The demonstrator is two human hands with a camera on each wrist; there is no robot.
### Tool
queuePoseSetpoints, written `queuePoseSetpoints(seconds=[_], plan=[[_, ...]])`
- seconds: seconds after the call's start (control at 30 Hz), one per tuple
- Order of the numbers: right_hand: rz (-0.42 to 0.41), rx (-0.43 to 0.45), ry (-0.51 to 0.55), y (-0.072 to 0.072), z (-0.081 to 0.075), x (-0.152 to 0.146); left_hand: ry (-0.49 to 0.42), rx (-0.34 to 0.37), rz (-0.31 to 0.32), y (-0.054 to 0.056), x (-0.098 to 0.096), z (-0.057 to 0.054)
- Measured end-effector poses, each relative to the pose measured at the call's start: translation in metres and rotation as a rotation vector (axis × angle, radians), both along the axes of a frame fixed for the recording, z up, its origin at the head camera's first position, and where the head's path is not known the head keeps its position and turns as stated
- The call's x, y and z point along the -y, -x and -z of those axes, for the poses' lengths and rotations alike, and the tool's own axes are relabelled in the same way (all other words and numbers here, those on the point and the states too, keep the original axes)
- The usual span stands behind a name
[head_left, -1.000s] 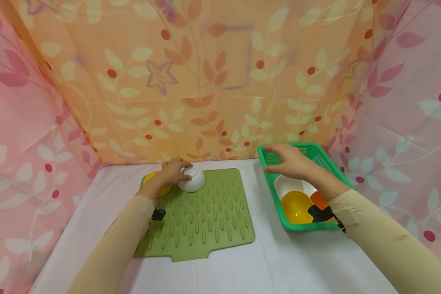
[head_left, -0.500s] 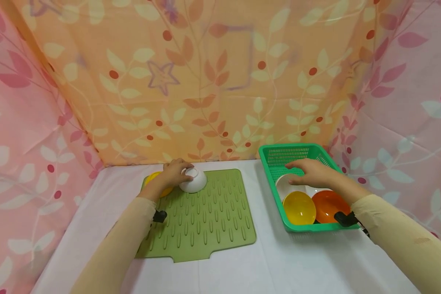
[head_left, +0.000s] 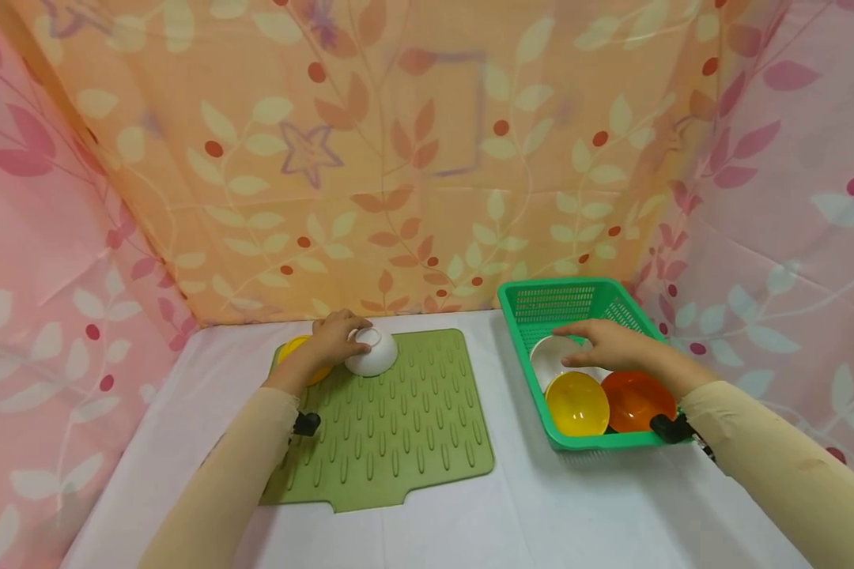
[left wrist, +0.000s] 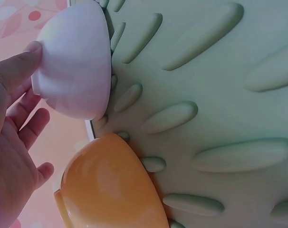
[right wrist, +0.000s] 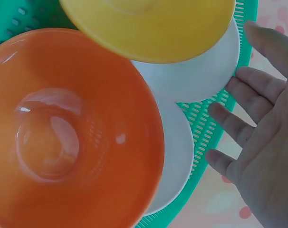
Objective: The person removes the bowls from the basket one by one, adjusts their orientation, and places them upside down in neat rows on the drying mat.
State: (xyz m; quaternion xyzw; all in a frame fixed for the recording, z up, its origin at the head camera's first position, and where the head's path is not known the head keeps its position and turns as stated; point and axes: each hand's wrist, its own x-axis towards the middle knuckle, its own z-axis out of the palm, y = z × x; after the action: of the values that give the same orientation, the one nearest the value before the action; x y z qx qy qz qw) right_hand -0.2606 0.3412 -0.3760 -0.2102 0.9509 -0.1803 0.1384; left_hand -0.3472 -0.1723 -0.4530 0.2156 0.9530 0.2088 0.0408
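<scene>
My left hand [head_left: 336, 340] grips a white bowl [head_left: 380, 357] that stands upside down on a green ribbed mat [head_left: 413, 427]. In the left wrist view, the thumb presses the white bowl [left wrist: 77, 61] near its foot, other fingers behind it. Beside it an upturned yellow bowl [left wrist: 113, 185] is partly hidden by my hand in the head view. My right hand [head_left: 608, 348], fingers spread and holding nothing, hovers over a green basket [head_left: 555, 302]. Inside lie a yellow bowl [head_left: 578, 405], an orange bowl [head_left: 633, 401] and two white bowls [right wrist: 175, 152], partly covered by the others.
A white cloth [head_left: 470, 521] covers the table under mat and basket. Patterned fabric walls [head_left: 427, 158] rise behind and on both sides. The basket stands to the right of the mat, close to the back wall.
My right hand has moved right and down over the basket, uncovering more of the orange bowl. My left hand stays on the white bowl.
</scene>
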Motion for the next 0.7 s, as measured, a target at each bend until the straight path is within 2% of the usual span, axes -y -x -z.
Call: queuePoseSetpoints(seconds=[0.27,0.4,0.53,0.63,0.7], plan=[[-0.035,0.054,-0.009,0.009,0.01,0.002,-0.005,0.003,-0.001,-0.003,0.003,0.001],[-0.061,-0.006,-0.037,0.01,0.003,0.004,-0.016,0.005,0.002,-0.003,0.003,0.002],[-0.044,-0.101,-0.067,0.009,-0.007,0.005,-0.027,0.003,-0.003,-0.002,0.001,0.003],[-0.017,-0.112,-0.084,0.007,-0.011,0.006,-0.033,-0.001,-0.01,-0.001,0.0,0.004],[0.005,-0.081,-0.098,0.007,-0.011,0.006,-0.036,-0.002,-0.009,0.001,0.001,0.005]])
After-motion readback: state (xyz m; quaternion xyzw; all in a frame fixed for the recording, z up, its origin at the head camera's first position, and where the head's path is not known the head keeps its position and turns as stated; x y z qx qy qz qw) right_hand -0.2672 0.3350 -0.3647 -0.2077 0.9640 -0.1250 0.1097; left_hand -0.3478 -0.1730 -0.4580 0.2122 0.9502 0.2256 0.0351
